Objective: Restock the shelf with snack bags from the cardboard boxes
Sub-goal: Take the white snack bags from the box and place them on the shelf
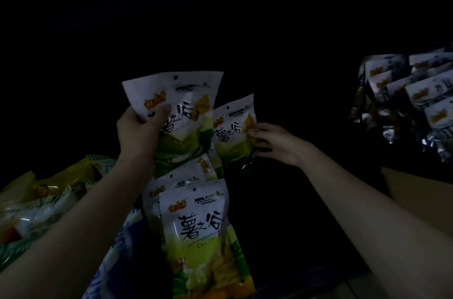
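Note:
The scene is very dark. My left hand (137, 127) grips a white and green snack bag (181, 107) by its left edge and holds it up, tilted. My right hand (272, 142) pinches the right edge of a second, same-looking bag (232, 134) just to the right of the first. Below them more such bags lie stacked, the nearest one (203, 232) upright and facing me. A brown cardboard flap (416, 191) shows at the right behind my right forearm.
Several white and silver snack bags (411, 93) stand in rows at the upper right. Yellow and green packs (49, 191) lie at the lower left, with a blue and white pack (117, 249) under my left forearm. Everything beyond is black.

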